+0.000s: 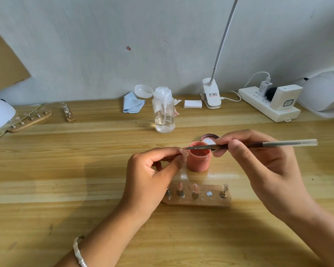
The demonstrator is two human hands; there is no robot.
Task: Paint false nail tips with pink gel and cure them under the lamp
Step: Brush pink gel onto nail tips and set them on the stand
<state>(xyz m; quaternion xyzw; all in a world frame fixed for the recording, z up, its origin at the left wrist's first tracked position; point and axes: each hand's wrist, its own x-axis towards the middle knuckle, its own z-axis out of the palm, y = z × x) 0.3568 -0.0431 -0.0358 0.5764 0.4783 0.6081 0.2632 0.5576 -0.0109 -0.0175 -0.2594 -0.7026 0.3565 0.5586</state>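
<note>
Painting just left of gel jar (199,160), nail tip (184,151) pinched in left grip (152,176), brush (268,144) pinched in right grip (258,164); next probably needs a steady even stroke.

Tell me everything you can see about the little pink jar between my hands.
The pink jar is small, round and squat, holding pink gel. It stands upright and open on the wooden table, its lid lying just behind it. The brush in the right hand crosses over its mouth; contact cannot be told.
</note>
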